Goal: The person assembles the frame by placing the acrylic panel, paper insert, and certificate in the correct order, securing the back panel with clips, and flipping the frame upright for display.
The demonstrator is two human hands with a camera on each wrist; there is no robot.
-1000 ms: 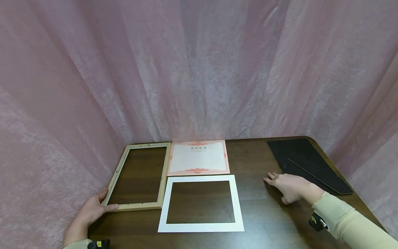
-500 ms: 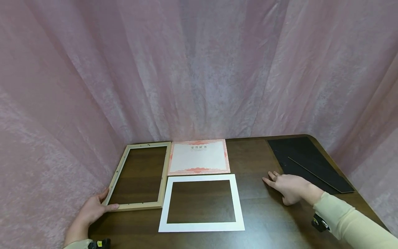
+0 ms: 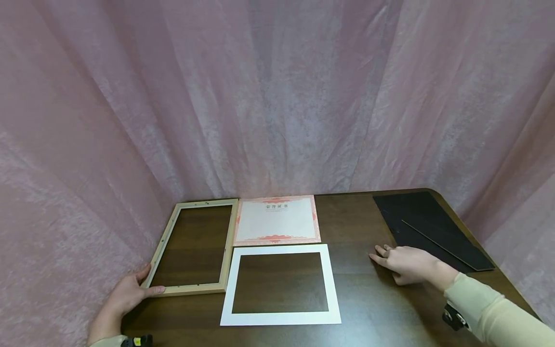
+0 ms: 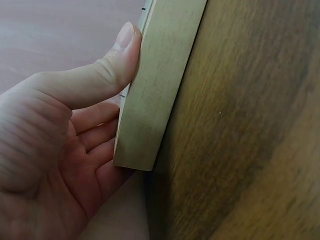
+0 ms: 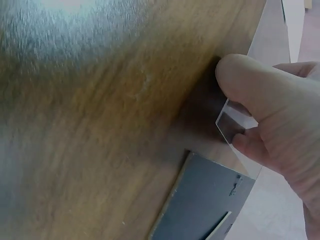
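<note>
The left hand (image 3: 125, 296) is gripping the near left corner of the wooden frame (image 3: 193, 246) at the counter's left edge. The right hand (image 3: 407, 265) is pinching a clear sheet (image 5: 233, 123). Next likely step: lifting it squarely.

— Where's the frame (image 3: 193, 246)?
— At the bench's (image 3: 360, 308) left, certificate (image 3: 277, 220) right beside it.
— And the mat (image 3: 280, 284)?
— Before the certificate. The backboard (image 3: 429, 226) lies far right.
</note>
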